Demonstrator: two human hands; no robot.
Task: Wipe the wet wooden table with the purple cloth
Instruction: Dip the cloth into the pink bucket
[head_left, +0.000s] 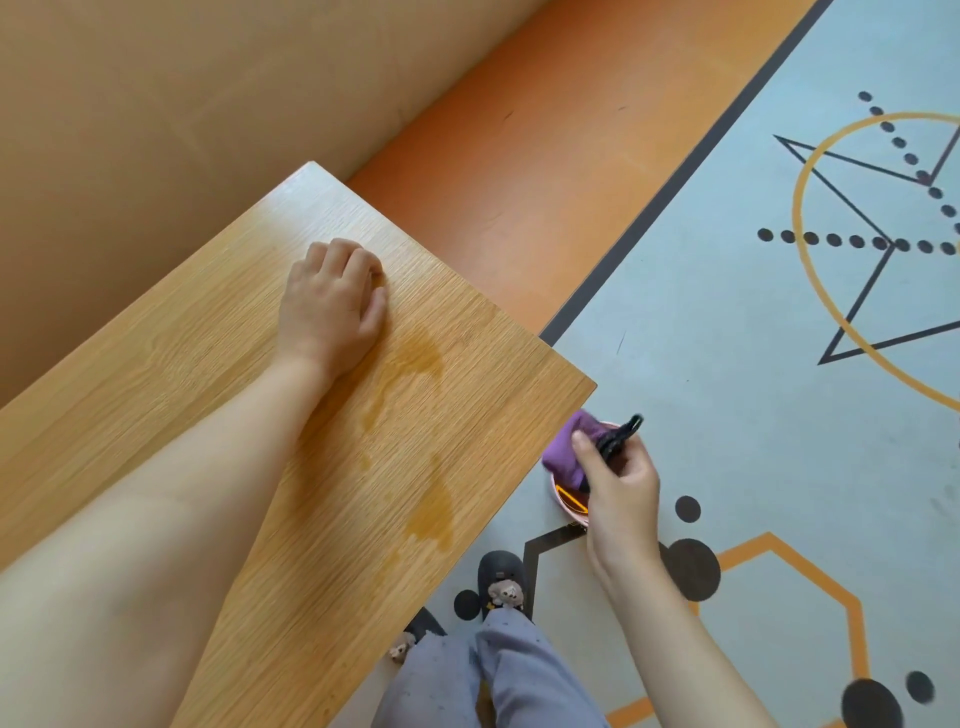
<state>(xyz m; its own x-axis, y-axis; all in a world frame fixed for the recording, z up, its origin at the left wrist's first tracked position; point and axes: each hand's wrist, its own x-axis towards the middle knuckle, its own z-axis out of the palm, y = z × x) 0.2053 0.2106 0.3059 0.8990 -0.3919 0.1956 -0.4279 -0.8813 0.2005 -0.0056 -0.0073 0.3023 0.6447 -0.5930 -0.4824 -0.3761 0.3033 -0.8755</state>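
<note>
Right hand (621, 488) off the table edge, pinching purple cloth (569, 452) and black clip (618, 431) above pink bowl (566, 512) on floor. Left hand (327, 301) loosely curled, empty, resting on wooden table (182, 322) beside wet patch (426, 514).

The left hand (330, 304) rests, fingers loosely curled, on the wooden table (182, 332) at centre left. Just beside it, wet patches (415, 358) darken the grain. At lower right, off the table's edge, the right hand (621, 483) pinches the purple cloth (569, 449) and a black clip-like thing (618, 434) above a pink bowl (569, 512).
</note>
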